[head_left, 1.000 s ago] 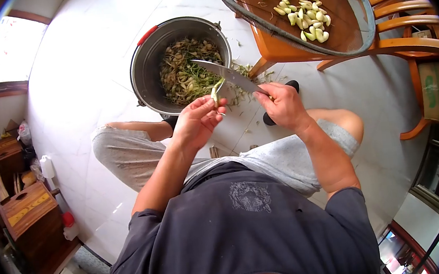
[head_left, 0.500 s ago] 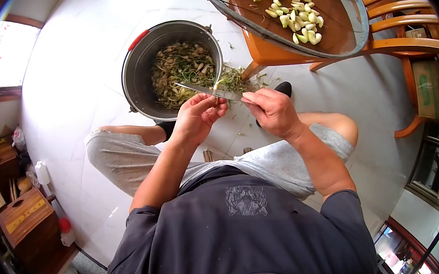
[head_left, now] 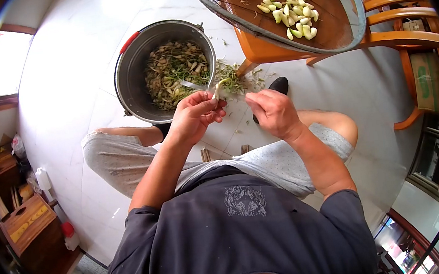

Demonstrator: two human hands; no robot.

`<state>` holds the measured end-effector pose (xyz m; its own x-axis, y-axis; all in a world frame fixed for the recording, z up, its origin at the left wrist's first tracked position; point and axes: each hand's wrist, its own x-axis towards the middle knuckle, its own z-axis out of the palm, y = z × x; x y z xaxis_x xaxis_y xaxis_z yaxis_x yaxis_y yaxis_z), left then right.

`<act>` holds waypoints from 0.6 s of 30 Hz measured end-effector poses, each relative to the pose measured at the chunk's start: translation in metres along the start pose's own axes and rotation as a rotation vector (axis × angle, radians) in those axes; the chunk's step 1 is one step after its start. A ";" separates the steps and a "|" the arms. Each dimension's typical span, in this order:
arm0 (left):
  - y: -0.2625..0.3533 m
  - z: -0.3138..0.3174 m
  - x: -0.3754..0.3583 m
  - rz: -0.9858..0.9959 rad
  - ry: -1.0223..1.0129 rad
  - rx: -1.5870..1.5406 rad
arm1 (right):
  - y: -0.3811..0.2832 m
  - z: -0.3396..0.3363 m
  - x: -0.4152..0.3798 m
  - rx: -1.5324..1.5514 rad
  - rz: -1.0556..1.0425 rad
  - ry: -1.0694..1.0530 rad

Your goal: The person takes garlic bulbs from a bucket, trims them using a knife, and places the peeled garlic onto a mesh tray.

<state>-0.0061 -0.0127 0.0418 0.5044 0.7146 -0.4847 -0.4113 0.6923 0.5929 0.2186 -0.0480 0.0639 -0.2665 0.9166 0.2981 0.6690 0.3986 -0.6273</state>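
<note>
My left hand (head_left: 195, 113) pinches a small onion-like bulb (head_left: 217, 92), pale with a greenish stem, between thumb and fingertips near the bucket's rim. My right hand (head_left: 274, 111) is closed on a knife (head_left: 192, 85). Its bright blade points left over the bucket, past the bulb; part of it is blurred and the handle is hidden in my fist. Beneath the blade tip, the metal bucket (head_left: 131, 90) holds many whitish bulbs and green trimmings (head_left: 172, 69). Up to the right, plump pale bulbs (head_left: 297, 14) lie on a round mesh tray (head_left: 337, 31).
A wooden chair (head_left: 258, 47) carries the tray. Green scraps (head_left: 232, 79) lie on the tiled floor (head_left: 82, 82) beside the bucket. My dark shoe (head_left: 279, 84) is by the chair leg. Wooden boxes (head_left: 28, 221) stand at left, a cardboard box (head_left: 428, 80) at right.
The knife blade has shifted slightly, now blurred near my left hand. My right hand stays almost in place. Bucket and tray appear slightly further left and up as the view shifts.
</note>
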 end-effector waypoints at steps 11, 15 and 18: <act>-0.011 0.000 0.016 0.051 0.059 -0.090 | 0.016 -0.012 -0.004 0.040 0.547 -0.153; -0.016 -0.010 0.026 0.092 0.064 -0.081 | 0.017 -0.007 -0.002 0.078 0.514 -0.112; -0.016 -0.010 0.028 0.153 0.056 -0.098 | 0.014 -0.007 -0.002 0.109 0.501 -0.092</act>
<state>0.0070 -0.0030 0.0118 0.3887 0.8148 -0.4302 -0.5531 0.5798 0.5983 0.2333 -0.0444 0.0598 0.0051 0.9928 -0.1197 0.6550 -0.0937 -0.7498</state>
